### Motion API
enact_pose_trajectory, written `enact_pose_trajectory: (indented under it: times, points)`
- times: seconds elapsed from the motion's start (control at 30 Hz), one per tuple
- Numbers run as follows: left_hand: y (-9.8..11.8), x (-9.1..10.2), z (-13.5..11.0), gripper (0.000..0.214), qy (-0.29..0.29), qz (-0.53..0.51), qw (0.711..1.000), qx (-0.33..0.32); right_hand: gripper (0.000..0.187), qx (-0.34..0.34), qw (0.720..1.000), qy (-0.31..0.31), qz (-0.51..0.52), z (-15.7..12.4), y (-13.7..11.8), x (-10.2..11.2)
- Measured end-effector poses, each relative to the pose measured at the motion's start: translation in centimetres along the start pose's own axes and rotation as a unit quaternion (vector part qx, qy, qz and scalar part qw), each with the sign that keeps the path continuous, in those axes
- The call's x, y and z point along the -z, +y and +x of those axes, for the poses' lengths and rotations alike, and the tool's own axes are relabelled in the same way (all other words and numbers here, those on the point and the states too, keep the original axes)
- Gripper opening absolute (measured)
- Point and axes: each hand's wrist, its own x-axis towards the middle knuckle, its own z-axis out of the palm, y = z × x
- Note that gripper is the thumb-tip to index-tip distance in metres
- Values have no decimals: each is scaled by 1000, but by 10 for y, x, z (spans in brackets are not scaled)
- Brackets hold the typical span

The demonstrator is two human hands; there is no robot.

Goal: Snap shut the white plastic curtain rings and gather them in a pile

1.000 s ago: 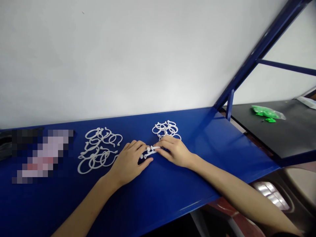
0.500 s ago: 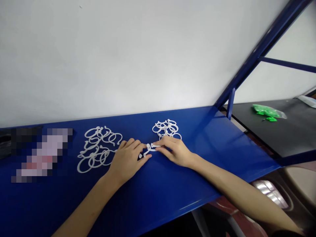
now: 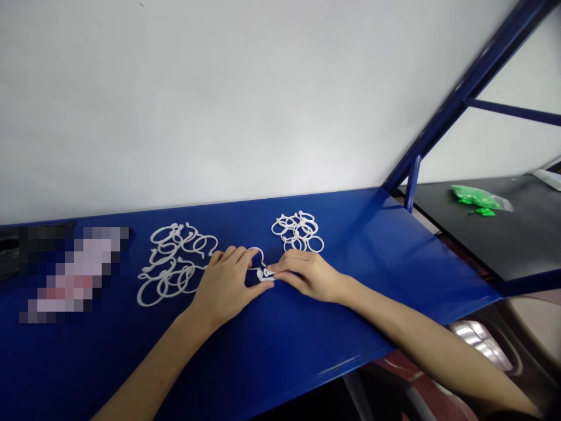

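Note:
Between my hands is a white plastic ring, which looks like a shower curtain ring, its ends close together. My left hand curves over its left side, with thumb and index finger against it. My right hand pinches one end between thumb and fingertips; the fingers hide part of that end. Left of my left hand lies a spread of open white rings with small knobbed ends. Just beyond my right hand, more white rings lie in an overlapping pile and look closed.
The blue table meets a white wall at the back. A pixelated patch and black plastic lie at the left. A blue frame post rises at right, beside a black table holding a bag of green pieces.
The ring's ends have moved slightly toward me, and its loop now shows above my left index finger. My right hand has shifted slightly nearer, uncovering more of the right pile.

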Motion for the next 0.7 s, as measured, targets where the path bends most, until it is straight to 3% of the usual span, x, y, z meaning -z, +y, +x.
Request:
enact_pose_trajectory:
  times: [0.1, 0.2, 0.37, 0.5, 0.7]
  points:
    - [-2, 5, 1, 63, -7, 11, 1000, 7, 18, -4, 1000, 11, -3, -1, 1, -1]
    - [-2, 11, 1, 62, 22, 3, 1000, 3, 16, -13, 999, 47, -4, -1, 2, 0]
    - [8, 19, 2, 27, 85, -107, 990, -32, 16, -51, 994, 93, -4, -1, -1, 1]
    - [17, 18, 2, 23, 108, -174, 978, -42, 13, -38, 996, 77, -1, -3, -1, -3]
    - [20, 14, -2, 27, 127, -168, 973, -99, 19, 4, 1000, 23, -19, -7, -5, -4]
